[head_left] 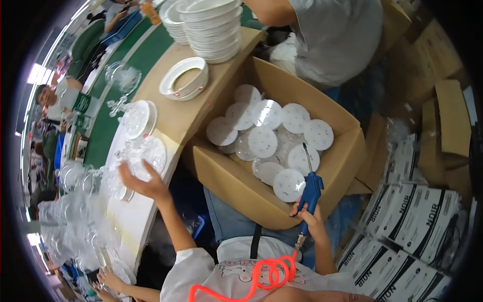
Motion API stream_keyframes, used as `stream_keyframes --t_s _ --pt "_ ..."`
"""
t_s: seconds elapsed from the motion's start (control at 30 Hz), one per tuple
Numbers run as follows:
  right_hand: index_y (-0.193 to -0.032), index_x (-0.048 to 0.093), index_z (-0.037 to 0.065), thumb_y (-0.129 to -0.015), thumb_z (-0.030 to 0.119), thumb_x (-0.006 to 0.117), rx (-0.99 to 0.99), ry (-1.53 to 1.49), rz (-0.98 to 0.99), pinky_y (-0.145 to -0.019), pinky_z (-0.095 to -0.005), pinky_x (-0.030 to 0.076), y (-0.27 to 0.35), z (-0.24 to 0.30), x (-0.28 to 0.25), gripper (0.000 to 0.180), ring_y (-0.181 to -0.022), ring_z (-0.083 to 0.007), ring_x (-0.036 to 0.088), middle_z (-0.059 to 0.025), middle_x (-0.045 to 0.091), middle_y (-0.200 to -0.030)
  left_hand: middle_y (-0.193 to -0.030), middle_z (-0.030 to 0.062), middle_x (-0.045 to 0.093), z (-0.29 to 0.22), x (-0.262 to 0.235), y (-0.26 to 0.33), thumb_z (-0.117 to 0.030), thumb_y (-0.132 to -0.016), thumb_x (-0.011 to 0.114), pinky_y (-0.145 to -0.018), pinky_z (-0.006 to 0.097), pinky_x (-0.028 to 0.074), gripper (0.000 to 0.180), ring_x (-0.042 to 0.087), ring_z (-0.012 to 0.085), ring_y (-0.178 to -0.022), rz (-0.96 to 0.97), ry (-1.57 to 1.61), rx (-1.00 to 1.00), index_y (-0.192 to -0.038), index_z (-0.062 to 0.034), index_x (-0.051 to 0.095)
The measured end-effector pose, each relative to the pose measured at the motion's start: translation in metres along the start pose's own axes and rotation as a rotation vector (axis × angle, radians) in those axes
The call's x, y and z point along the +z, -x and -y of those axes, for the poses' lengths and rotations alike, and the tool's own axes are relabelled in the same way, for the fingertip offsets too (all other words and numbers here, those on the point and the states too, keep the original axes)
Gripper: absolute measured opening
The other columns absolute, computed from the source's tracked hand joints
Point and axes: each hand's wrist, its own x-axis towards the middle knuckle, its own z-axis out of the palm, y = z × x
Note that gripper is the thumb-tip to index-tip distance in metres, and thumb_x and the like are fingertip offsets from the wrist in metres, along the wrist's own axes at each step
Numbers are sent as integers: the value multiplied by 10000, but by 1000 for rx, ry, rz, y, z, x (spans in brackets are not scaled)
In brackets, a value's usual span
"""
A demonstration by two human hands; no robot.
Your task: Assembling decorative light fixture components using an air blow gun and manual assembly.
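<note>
red hose: nearest thing, coiled in front of the shirt, feeding the air gun; so step in hand is prob air work on round pcs, tho can't tell if it's blowing.
next move: seems to call for a light pinch on a rim at left, w/ nozzle kept clear of the rest.
right grip: clenched round the gun's handle, near side of the box; thin dark nozzle points far, over the discs.
left grip: released, fingers spread, nothing held afaict; a bit blurred, over the table's near edge. contact w/ the white pc there: can't tell.
cdbd box: open, right of the table, flaps up.
white discs: loose pile inside it, some overlapping, w/ small marks or holes.
table: left; more white pcs w/ clear parts along it.
white rings: farther up the table, near its right edge.
white stack: far end, tall, just beyond the rings.
</note>
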Motion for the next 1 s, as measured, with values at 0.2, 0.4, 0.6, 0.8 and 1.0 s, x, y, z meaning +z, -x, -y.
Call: stream_keyframes --t_s 0.2,0.4,0.6,0.8,1.0 --pt "-1033 440 -30 -706 42 477 -8 -39 -35 -741 -293 448 6 9 -3 336 -748 -164 569 -98 547 -802 -1068 157 529 -168 72 80 -169 -694 667 -864 402 386 396 482 326 -1026 876 846 155 -1039 -28 534" --pt "-1014 464 -37 -708 47 485 -7 5 -98 -731 -291 451 19 13 -14 317 -750 -152 567 -87 551 -810 -981 139 545 -257 176 153 -331 -697 663 -770 434 404 465 516 299 -948 1071 532 494 -1029 -37 524" --pt "-1008 473 -44 -708 23 495 -23 25 -247 -732 -287 444 33 14 -30 309 -748 -157 564 -88 558 -813 -1329 225 300 -309 182 203 -383 -586 751 -968 503 284 849 234 355 -1273 1153 567 767 -1267 -60 360" --pt "-1013 473 -37 -689 5 495 -28 37 -310 -726 -283 435 33 20 -50 327 -745 -155 564 -91 569 -803 -1206 197 422 -331 123 239 -236 -651 656 -890 520 328 458 398 317 -1144 1211 803 721 -1023 -31 487" --pt "-1022 469 -34 -701 12 499 -54 31 -257 -717 -282 434 20 20 -46 326 -764 -145 559 -82 563 -803 -1399 182 195 -317 83 255 -481 -469 764 -870 733 200 923 108 424 -1299 1344 660 988 -1250 -161 392"
